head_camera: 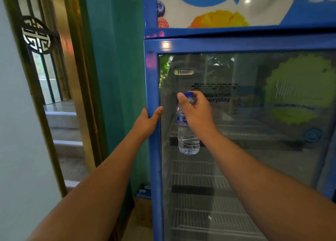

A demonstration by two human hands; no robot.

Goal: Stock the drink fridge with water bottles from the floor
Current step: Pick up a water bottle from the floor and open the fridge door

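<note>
A blue drink fridge (pixel 241 44) with a glass door stands in front of me. My left hand (pixel 147 121) grips the door's left blue frame edge, thumb on the front. My right hand (pixel 195 110) holds a clear water bottle (pixel 188 140) by its neck, just below the blue cap, and the bottle hangs upright in front of the glass. Behind the glass I see white wire shelves (pixel 198 179) with no bottles on them.
A teal wall (pixel 116 77) flanks the fridge on the left. Further left is a gold-framed doorway (pixel 80 88) with steps (pixel 67 131) behind it. A blue and white pack (pixel 144 191) lies on the floor by the fridge's lower left corner.
</note>
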